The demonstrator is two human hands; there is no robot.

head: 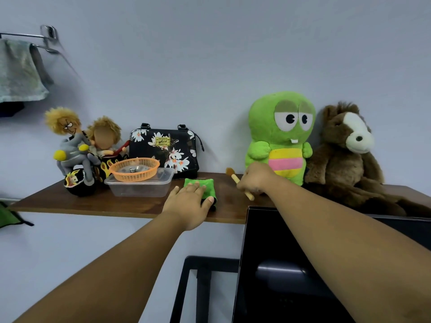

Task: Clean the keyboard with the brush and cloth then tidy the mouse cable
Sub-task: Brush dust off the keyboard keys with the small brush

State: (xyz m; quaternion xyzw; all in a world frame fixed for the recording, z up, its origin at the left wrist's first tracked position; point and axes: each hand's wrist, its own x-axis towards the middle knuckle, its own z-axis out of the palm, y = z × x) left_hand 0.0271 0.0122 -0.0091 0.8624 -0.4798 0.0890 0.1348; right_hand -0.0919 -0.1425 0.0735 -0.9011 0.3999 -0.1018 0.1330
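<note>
Both forearms stretch up past a black monitor (326,264) to a wooden shelf (93,201). Left hand (189,203) lies flat, fingers spread, on the folded green cloth (205,184); right hand (254,179) is curled around the brush (239,181), bristles pointing back at the wall. I'd pinch the cloth's front edge and lift straight up, so it doesn't drag into the plastic container (140,185) with the orange basket (134,169) just beside it. The green plush (279,136) sits right behind the brush hand, so pull back, not sideways. Keyboard and mouse cable aren't visible.
</note>
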